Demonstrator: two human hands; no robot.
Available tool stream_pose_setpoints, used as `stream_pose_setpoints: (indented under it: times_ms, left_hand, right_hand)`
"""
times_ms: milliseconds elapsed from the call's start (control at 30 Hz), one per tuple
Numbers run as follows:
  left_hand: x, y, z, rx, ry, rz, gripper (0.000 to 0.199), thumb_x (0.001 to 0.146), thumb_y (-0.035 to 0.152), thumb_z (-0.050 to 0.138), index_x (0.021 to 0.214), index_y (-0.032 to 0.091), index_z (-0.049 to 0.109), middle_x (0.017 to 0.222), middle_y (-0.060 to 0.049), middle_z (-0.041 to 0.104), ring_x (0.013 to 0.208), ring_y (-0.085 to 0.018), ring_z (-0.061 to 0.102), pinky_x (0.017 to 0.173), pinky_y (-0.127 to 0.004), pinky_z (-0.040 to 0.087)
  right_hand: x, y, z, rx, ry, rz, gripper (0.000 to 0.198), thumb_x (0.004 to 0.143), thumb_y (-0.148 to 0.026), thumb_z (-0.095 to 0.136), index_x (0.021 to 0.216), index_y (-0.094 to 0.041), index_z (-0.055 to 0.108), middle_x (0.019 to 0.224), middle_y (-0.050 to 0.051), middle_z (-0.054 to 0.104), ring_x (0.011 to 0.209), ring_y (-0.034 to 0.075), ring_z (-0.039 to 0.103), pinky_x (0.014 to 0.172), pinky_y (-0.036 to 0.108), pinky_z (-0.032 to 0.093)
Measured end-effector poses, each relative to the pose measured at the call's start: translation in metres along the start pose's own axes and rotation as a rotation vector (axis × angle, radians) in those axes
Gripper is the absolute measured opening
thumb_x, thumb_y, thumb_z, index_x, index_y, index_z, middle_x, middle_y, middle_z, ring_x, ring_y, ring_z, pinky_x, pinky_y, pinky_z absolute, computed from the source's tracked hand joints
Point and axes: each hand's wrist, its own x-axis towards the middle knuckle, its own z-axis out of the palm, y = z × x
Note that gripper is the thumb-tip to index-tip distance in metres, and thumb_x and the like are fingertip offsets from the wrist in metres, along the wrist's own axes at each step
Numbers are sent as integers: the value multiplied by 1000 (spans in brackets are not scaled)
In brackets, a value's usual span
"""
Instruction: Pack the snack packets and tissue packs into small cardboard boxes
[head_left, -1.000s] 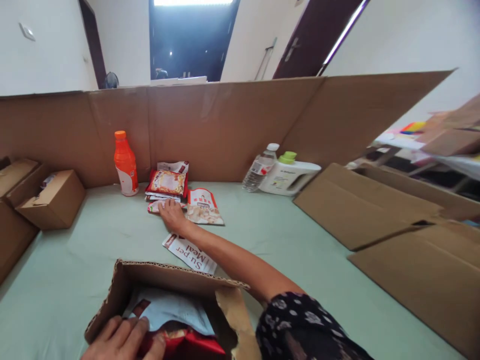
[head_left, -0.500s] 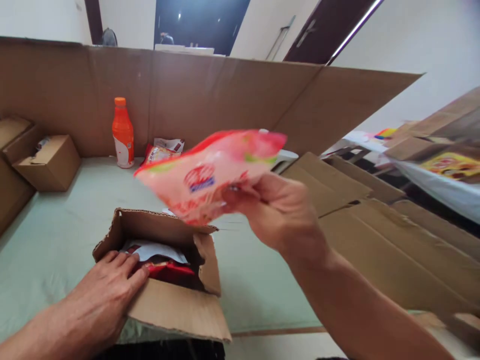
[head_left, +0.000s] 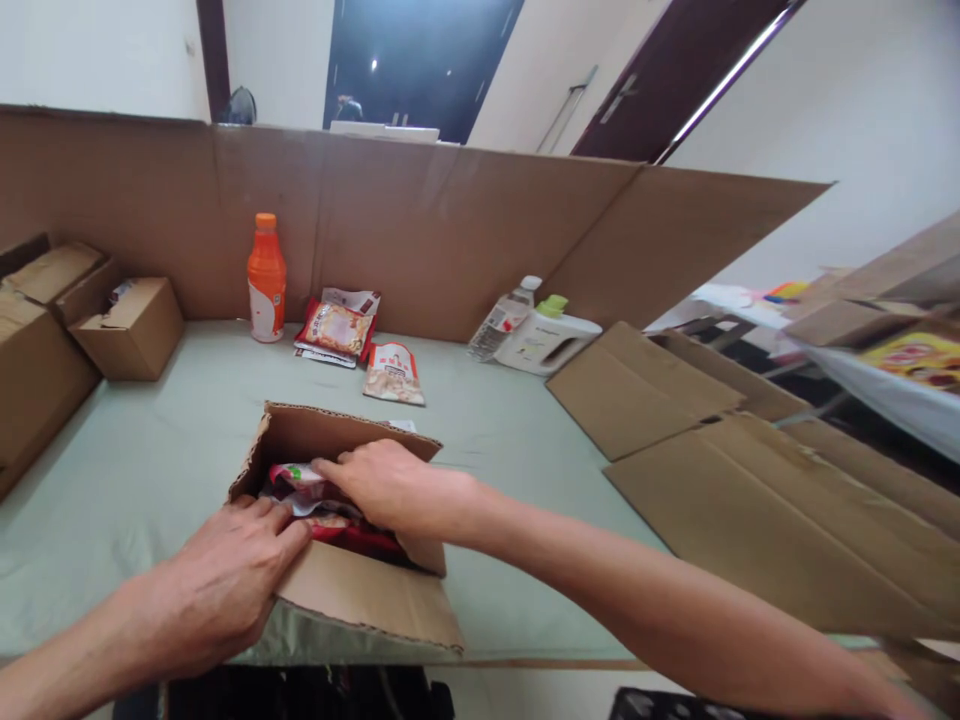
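Note:
An opened cardboard box [head_left: 375, 600] stands at the table's near edge with its front flap folded out. My left hand [head_left: 232, 560] grips the box's left front corner, the fingers bent over the rim. Inside the box, my right hand [head_left: 397, 485] has its fingers closed on a pink snack bag [head_left: 300, 475], most of which is hidden by the hand and the packets. Under it lie a red packet [head_left: 367, 541] and a whitish one, both partly covered.
An orange drink bottle [head_left: 267, 285], several snack packets [head_left: 334, 328] and a single packet [head_left: 394, 374] lie farther back. A clear bottle [head_left: 504, 320] leans by a white jug [head_left: 551, 340]. Cardboard boxes [head_left: 139, 325] stand left; large cardboard flaps [head_left: 765, 520] fill the right. A cardboard wall [head_left: 420, 240] closes the back.
My right hand has lowered the pink snack bag from above the table down into the box. My left hand stays on the box's corner. The view has shifted slightly.

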Motion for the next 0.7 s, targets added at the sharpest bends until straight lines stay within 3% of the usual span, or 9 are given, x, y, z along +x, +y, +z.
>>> stream_pose_setpoints:
  times_ms: [133, 233, 267, 333, 400, 467, 567, 633, 700]
  left_hand:
    - [8, -1, -3, 33, 2, 6, 32, 84, 6, 44, 104, 21, 65, 103, -8, 73, 94, -26, 68, 85, -40, 55]
    - [7, 0, -2, 141, 108, 72, 27, 85, 7, 45, 98, 19, 65, 95, -9, 74, 85, -27, 69, 78, -43, 57]
    - [2, 0, -1, 183, 215, 123, 29, 85, 6, 46, 102, 19, 65, 99, -10, 75, 91, -28, 69, 82, -44, 57]
    - [-13, -3, 1, 242, 460, 188, 36, 88, 6, 49, 118, 21, 62, 119, -10, 71, 115, -29, 64, 98, -45, 54]
    - [-31, -9, 4, 226, 640, 116, 46, 92, 12, 55, 136, 27, 53, 140, -9, 59, 133, -29, 52, 111, -46, 46]
    - [-44, -19, 8, 138, 692, -39, 57, 94, 26, 61, 148, 32, 42, 151, -9, 49, 137, -31, 50, 113, -49, 46]
    - [-46, -34, 19, -54, 643, -188, 64, 97, 45, 58, 155, 33, 34, 155, -9, 49, 138, -33, 53, 108, -50, 52]
    - [-35, -43, 27, -183, 592, -178, 59, 100, 48, 52, 154, 35, 34, 141, -7, 63, 129, -29, 62, 104, -46, 56]
    - [-21, -47, 33, -251, 587, -165, 54, 102, 49, 50, 152, 35, 38, 122, -5, 74, 116, -25, 70, 99, -41, 59]
  right_hand:
    - [25, 2, -8, 11, -128, -63, 25, 96, -6, 53, 108, -10, 75, 102, 18, 79, 96, 29, 76, 73, 32, 52]
    - [18, 2, -11, 46, -102, -75, 26, 95, -12, 60, 119, -11, 71, 105, 16, 79, 95, 29, 76, 74, 33, 55]
    - [7, 3, -12, 73, -28, -72, 30, 95, -15, 61, 124, -12, 69, 107, 15, 78, 95, 29, 75, 76, 35, 56]
    - [-26, 6, -13, 156, 269, -54, 32, 98, -19, 59, 128, -14, 66, 114, 14, 77, 101, 28, 74, 84, 39, 58]
    - [-63, 13, -9, 253, 650, -30, 27, 101, -17, 53, 124, -16, 67, 115, 11, 77, 103, 24, 73, 90, 39, 58]
    - [-92, 21, 3, 325, 859, -8, 25, 102, -17, 52, 118, -21, 70, 108, 7, 79, 99, 20, 74, 89, 35, 59]
    - [-106, 27, 32, 396, 783, 32, 23, 100, -17, 54, 111, -22, 73, 102, 6, 80, 94, 20, 75, 85, 34, 61]
    - [-100, 26, 52, 448, 667, -2, 27, 100, -17, 50, 112, -20, 74, 106, 7, 80, 97, 20, 75, 88, 35, 62]
    - [-93, 27, 63, 512, 653, -55, 31, 102, -15, 46, 114, -20, 74, 111, 8, 79, 103, 19, 74, 92, 35, 62]
